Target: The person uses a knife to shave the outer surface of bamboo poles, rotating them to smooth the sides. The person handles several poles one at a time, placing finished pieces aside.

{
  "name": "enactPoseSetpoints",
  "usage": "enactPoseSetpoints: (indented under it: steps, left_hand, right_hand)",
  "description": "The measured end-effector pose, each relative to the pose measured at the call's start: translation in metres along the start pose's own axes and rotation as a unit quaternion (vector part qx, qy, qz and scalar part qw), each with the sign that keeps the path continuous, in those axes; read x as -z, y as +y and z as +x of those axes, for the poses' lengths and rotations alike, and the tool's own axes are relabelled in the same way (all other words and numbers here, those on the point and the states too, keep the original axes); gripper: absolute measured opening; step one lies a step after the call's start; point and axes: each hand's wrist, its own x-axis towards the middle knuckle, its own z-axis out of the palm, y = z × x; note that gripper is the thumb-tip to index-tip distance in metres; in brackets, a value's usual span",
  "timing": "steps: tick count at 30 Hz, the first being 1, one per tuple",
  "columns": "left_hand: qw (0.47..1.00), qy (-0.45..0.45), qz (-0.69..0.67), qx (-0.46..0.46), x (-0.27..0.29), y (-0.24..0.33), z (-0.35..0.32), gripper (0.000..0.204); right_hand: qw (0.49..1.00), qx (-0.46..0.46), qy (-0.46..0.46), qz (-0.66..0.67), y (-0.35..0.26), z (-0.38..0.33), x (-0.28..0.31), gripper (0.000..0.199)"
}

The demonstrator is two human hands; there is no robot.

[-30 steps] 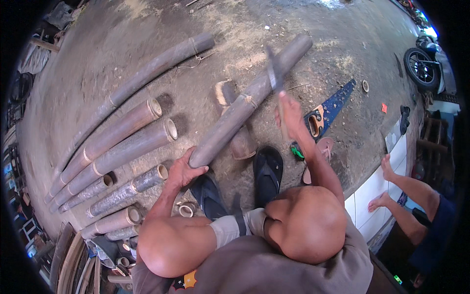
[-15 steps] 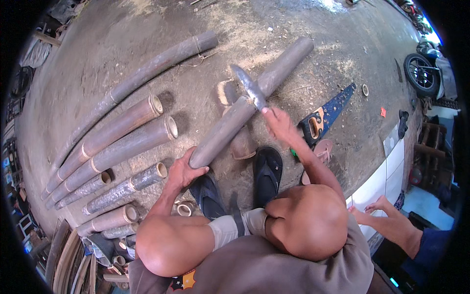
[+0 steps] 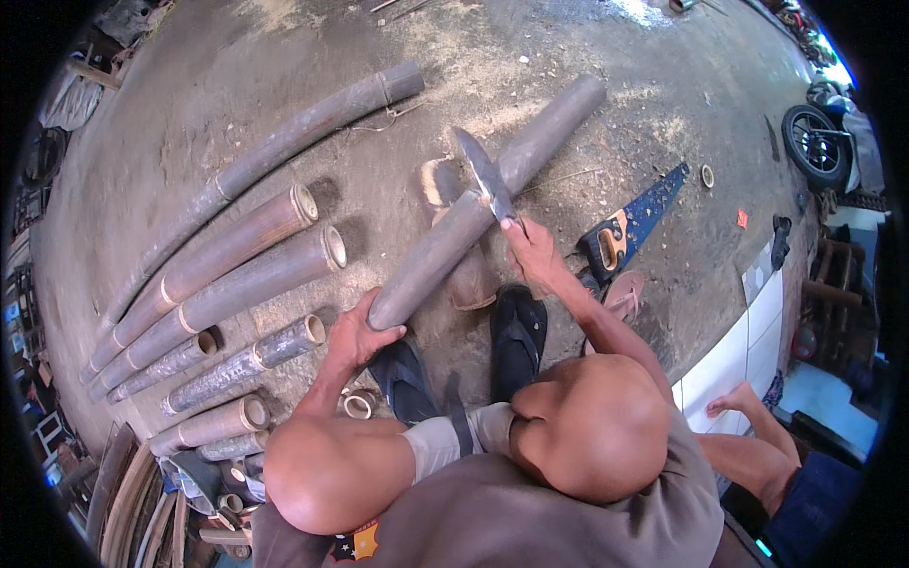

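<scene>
A thick grey-brown bamboo pole (image 3: 431, 246) slants from my feet up to the far right, propped across a shorter bamboo piece (image 3: 471, 276) on the floor. My left hand (image 3: 358, 331) is wrapped round its near end. In my right hand (image 3: 533, 251) is the handle of a machete (image 3: 485, 172), gripped with closed fingers. The wide blade lies across the pole at a pale ring-shaped joint and points up and left. Whether the edge bites into the bamboo cannot be made out.
Several cut bamboo lengths (image 3: 260, 284) lie at the left, with a long curved pole (image 3: 284, 142) beyond them. To the right are a handsaw (image 3: 630, 227) and a pink sandal (image 3: 620, 301). Another person's leg (image 3: 753, 440) extends near white tiles at the lower right. A wheel (image 3: 814, 147) stands farther off.
The machete and my right hand have shifted slightly; the blade stays at the joint. My left hand keeps its hold. The other person's limbs at the lower right have moved.
</scene>
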Motion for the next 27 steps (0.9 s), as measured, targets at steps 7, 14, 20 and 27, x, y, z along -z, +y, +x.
enactPoseSetpoints:
  steps: [7, 14, 20, 27]
  left_hand:
    - [0.999, 0.001, 0.027, 0.018, 0.003, 0.004, 0.003, 0.097]
    - [0.999, 0.004, 0.041, 0.034, 0.001, 0.002, -0.003, 0.096]
    - [0.999, 0.024, 0.031, 0.003, -0.002, -0.002, 0.0, 0.095]
    - [0.999, 0.027, 0.037, 0.021, -0.001, 0.0, -0.012, 0.094]
  right_hand:
    - [0.999, 0.031, 0.019, 0.015, -0.005, -0.002, 0.0, 0.042]
    - [0.992, 0.011, 0.105, 0.069, -0.024, -0.008, -0.019, 0.04]
    - [0.999, -0.028, 0.019, -0.034, -0.019, -0.008, -0.006, 0.038]
    - [0.984, -0.028, -0.078, -0.155, -0.01, -0.006, -0.002, 0.042]
